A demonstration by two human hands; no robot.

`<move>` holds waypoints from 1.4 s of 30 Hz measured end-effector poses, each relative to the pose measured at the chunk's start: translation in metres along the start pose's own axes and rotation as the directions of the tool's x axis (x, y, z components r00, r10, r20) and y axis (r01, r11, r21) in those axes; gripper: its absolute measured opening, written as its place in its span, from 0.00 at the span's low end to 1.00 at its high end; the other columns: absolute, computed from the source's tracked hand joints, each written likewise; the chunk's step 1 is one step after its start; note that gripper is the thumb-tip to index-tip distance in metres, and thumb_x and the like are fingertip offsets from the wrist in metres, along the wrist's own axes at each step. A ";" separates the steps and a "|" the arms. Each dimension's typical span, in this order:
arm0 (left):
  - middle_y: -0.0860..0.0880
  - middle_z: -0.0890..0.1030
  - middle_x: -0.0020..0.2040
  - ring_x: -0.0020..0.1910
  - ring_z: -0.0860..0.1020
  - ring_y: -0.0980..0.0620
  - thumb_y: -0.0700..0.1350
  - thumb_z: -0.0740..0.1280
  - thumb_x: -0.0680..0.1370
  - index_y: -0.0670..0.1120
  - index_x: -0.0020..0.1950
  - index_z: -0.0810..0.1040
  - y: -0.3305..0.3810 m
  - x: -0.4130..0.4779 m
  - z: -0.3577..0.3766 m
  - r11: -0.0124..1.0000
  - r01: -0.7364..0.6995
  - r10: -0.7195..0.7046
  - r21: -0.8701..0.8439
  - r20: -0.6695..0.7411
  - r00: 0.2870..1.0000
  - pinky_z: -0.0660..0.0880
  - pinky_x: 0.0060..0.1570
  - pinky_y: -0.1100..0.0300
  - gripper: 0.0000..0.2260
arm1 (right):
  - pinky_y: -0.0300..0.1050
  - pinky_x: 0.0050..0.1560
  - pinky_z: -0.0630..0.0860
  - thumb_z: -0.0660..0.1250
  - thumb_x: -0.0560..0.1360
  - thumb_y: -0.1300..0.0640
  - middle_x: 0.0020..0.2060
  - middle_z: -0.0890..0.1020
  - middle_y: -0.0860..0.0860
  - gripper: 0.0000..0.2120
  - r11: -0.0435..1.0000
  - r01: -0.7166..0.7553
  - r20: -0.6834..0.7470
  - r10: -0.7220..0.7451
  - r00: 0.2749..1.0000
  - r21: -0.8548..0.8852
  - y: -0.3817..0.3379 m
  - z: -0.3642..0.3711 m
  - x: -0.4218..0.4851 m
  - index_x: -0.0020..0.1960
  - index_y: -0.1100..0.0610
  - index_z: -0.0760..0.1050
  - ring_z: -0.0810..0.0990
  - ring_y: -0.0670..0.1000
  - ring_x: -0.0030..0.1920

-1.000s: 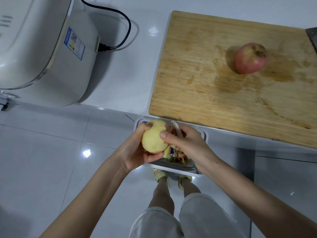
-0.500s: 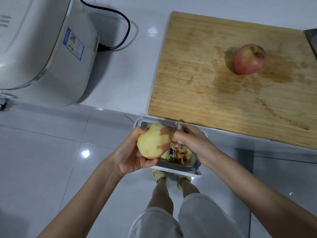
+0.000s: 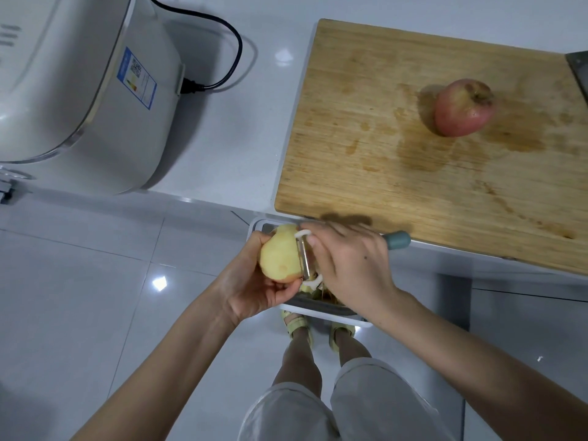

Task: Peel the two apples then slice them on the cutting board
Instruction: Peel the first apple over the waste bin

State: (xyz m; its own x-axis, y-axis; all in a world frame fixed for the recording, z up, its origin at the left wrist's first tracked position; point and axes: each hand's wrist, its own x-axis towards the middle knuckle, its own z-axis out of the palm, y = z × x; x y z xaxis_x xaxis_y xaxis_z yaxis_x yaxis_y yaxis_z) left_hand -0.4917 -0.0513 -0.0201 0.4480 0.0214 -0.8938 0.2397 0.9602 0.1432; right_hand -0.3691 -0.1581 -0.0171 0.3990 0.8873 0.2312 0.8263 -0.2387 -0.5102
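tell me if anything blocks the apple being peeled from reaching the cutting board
Nothing visible does. The left hand holds the part-peeled apple just off the near edge of the cutting board, the right hand holding the peeler against it. Its near part is bare; the red apple sits farther back.

head-worn view, steeply downward, close overhead
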 end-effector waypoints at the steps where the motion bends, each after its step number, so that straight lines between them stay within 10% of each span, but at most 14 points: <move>1: 0.45 0.79 0.35 0.31 0.77 0.52 0.50 0.61 0.75 0.42 0.43 0.77 -0.001 0.000 0.002 1.000 0.001 -0.001 -0.003 -0.001 1.000 0.78 0.30 0.60 0.12 | 0.42 0.36 0.63 0.58 0.76 0.56 0.34 0.82 0.47 0.14 0.998 0.047 -0.039 -0.049 0.998 -0.049 0.000 0.004 0.001 0.47 0.56 0.82 0.78 0.51 0.32; 10: 0.40 0.77 0.36 0.29 0.76 0.47 0.52 0.61 0.69 0.37 0.50 0.75 0.001 -0.007 0.002 0.995 0.090 -0.084 -0.044 0.125 0.989 0.75 0.24 0.63 0.20 | 0.41 0.34 0.71 0.60 0.72 0.60 0.32 0.83 0.48 0.11 0.996 0.071 -0.066 -0.074 0.995 -0.045 0.024 0.006 0.000 0.44 0.56 0.82 0.79 0.52 0.30; 16: 0.38 0.76 0.34 0.28 0.75 0.46 0.49 0.68 0.62 0.35 0.50 0.77 0.011 -0.017 0.021 0.995 0.100 -0.088 -0.021 0.324 0.942 0.74 0.23 0.62 0.23 | 0.39 0.32 0.67 0.64 0.67 0.64 0.25 0.79 0.51 0.06 0.969 -0.166 0.266 0.212 0.940 -0.183 0.030 0.028 -0.014 0.32 0.58 0.74 0.78 0.55 0.28; 21: 0.37 0.80 0.42 0.33 0.79 0.43 0.47 0.75 0.59 0.40 0.52 0.78 0.017 -0.016 0.007 0.999 -0.001 -0.009 0.046 0.210 0.978 0.78 0.28 0.57 0.24 | 0.46 0.40 0.77 0.50 0.80 0.47 0.40 0.83 0.57 0.21 0.716 -0.692 0.750 0.506 0.426 -0.091 0.035 0.023 -0.006 0.50 0.59 0.76 0.81 0.52 0.36; 24: 0.40 0.82 0.45 0.38 0.81 0.44 0.46 0.71 0.64 0.44 0.54 0.77 0.014 -0.011 -0.002 0.995 -0.027 0.017 0.095 0.109 0.994 0.79 0.35 0.52 0.19 | 0.38 0.25 0.64 0.49 0.80 0.42 0.27 0.77 0.55 0.22 0.434 -0.888 0.872 0.482 0.084 -0.154 0.033 0.018 -0.003 0.56 0.57 0.73 0.67 0.48 0.20; 27: 0.38 0.81 0.53 0.46 0.81 0.38 0.42 0.74 0.62 0.44 0.61 0.75 0.012 -0.008 -0.006 0.999 -0.031 0.028 0.025 0.106 0.994 0.80 0.42 0.44 0.27 | 0.36 0.20 0.60 0.49 0.80 0.50 0.26 0.73 0.54 0.20 0.224 -0.962 0.936 0.345 -0.072 -0.157 0.035 0.012 -0.001 0.57 0.60 0.74 0.63 0.47 0.17; 30: 0.37 0.80 0.55 0.48 0.81 0.37 0.40 0.73 0.63 0.44 0.62 0.74 0.010 -0.007 -0.006 0.999 -0.054 0.053 0.000 0.096 0.994 0.80 0.41 0.44 0.28 | 0.38 0.22 0.62 0.52 0.79 0.57 0.29 0.73 0.54 0.13 0.233 -0.971 0.909 0.415 0.053 -0.050 0.033 0.010 -0.004 0.53 0.61 0.73 0.67 0.48 0.20; 33: 0.38 0.79 0.57 0.48 0.81 0.37 0.42 0.73 0.66 0.45 0.62 0.74 0.010 -0.007 -0.006 0.998 -0.062 0.062 0.006 0.080 0.995 0.81 0.41 0.46 0.25 | 0.47 0.31 0.73 0.56 0.80 0.56 0.32 0.79 0.55 0.07 0.513 -0.830 0.682 0.527 0.506 0.219 0.025 0.008 -0.011 0.47 0.54 0.72 0.80 0.58 0.32; 36: 0.39 0.79 0.54 0.47 0.80 0.41 0.44 0.71 0.69 0.44 0.61 0.75 0.009 -0.007 -0.003 0.997 -0.067 0.064 0.035 0.071 0.995 0.81 0.40 0.49 0.20 | 0.52 0.32 0.75 0.57 0.79 0.57 0.29 0.78 0.51 0.07 0.920 -0.311 0.170 0.276 0.946 0.237 0.012 0.003 -0.013 0.45 0.54 0.73 0.79 0.53 0.30; 38: 0.41 0.80 0.49 0.44 0.80 0.44 0.44 0.68 0.69 0.44 0.56 0.76 0.006 -0.006 0.002 0.994 -0.077 0.071 0.072 0.078 0.994 0.80 0.41 0.51 0.15 | 0.47 0.32 0.71 0.63 0.74 0.61 0.27 0.77 0.50 0.05 0.999 0.007 -0.063 -0.004 0.998 0.036 0.003 0.002 -0.006 0.41 0.58 0.77 0.76 0.53 0.29; 42: 0.45 0.81 0.40 0.39 0.80 0.49 0.44 0.66 0.70 0.44 0.46 0.78 0.001 -0.005 0.008 0.989 -0.113 0.109 0.098 0.047 0.993 0.79 0.41 0.54 0.07 | 0.46 0.33 0.65 0.68 0.68 0.64 0.25 0.75 0.50 0.03 0.967 0.152 -0.170 -0.188 0.967 -0.207 -0.008 0.010 0.003 0.37 0.58 0.79 0.73 0.54 0.28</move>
State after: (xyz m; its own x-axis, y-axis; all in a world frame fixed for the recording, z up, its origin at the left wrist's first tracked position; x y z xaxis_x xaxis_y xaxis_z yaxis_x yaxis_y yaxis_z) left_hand -0.4869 -0.0527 -0.0124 0.5119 0.1129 -0.8516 0.2710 0.9195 0.2848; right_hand -0.3785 -0.1495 -0.0202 0.2981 0.8361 0.4606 0.9414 -0.1778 -0.2865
